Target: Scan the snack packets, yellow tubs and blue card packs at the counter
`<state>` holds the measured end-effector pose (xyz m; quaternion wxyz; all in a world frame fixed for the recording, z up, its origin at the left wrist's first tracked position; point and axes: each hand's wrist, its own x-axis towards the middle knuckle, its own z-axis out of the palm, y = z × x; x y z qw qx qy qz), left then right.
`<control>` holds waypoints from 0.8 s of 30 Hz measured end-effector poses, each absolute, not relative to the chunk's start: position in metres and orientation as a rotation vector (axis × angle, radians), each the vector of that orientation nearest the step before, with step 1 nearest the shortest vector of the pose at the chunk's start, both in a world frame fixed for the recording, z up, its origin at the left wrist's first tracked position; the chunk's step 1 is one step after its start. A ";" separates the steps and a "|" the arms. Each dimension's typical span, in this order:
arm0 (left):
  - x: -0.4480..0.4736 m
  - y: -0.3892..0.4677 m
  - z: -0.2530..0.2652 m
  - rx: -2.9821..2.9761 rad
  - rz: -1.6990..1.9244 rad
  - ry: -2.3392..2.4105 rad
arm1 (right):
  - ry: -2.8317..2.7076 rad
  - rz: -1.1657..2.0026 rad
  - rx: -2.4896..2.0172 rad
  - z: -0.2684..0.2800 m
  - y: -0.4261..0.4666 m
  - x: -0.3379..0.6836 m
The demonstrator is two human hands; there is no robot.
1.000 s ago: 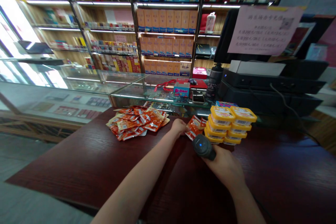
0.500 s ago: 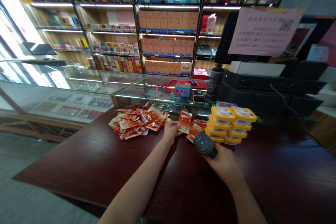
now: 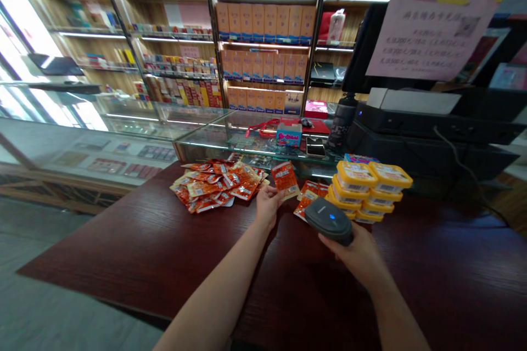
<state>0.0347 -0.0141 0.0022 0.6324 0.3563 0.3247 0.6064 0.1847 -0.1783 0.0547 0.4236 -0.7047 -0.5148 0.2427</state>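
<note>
Between thumb and fingers my left hand pinches an orange snack packet, raised upright above the dark wooden counter. My right hand is wrapped around the handle of a black barcode scanner with a small blue light on top. The scanner's head points left toward the held packet, with a gap between them. A heap of similar orange packets lies left of my left hand. A few more packets rest behind the scanner, beside stacked yellow-lidded tubs.
The dark wooden counter spans the foreground. Behind it runs a glass display case bearing a small blue-and-pink box, a phone and a dark bottle. A monitor with a pink notice stands at the right.
My left hand has turned the orange packet and tilted it the other way. The scanner has swung from pointing forward to pointing left. The whole view has shifted slightly.
</note>
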 end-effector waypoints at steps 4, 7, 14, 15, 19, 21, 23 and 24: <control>0.036 -0.011 -0.001 0.791 1.395 0.753 | -1.301 0.573 -1.834 0.055 -0.178 0.188; 0.037 -0.010 -0.003 0.804 1.409 0.776 | -1.308 0.545 -1.884 0.056 -0.179 0.189; 0.036 -0.008 -0.006 0.788 1.414 0.762 | -1.320 0.550 -1.889 0.057 -0.179 0.188; 0.036 -0.008 -0.006 0.783 1.400 0.778 | -1.327 0.548 -1.889 0.056 -0.179 0.188; 0.035 -0.009 -0.006 0.787 1.390 0.784 | -1.367 0.493 -1.893 0.054 -0.179 0.189; 0.035 -0.010 -0.006 0.787 1.387 0.771 | -1.385 0.428 -1.919 0.053 -0.179 0.190; 0.035 -0.012 -0.005 0.785 1.387 0.762 | -1.387 0.369 -1.954 0.052 -0.179 0.190; 0.035 -0.012 -0.005 0.783 1.393 0.757 | -1.383 0.349 -1.969 0.052 -0.179 0.190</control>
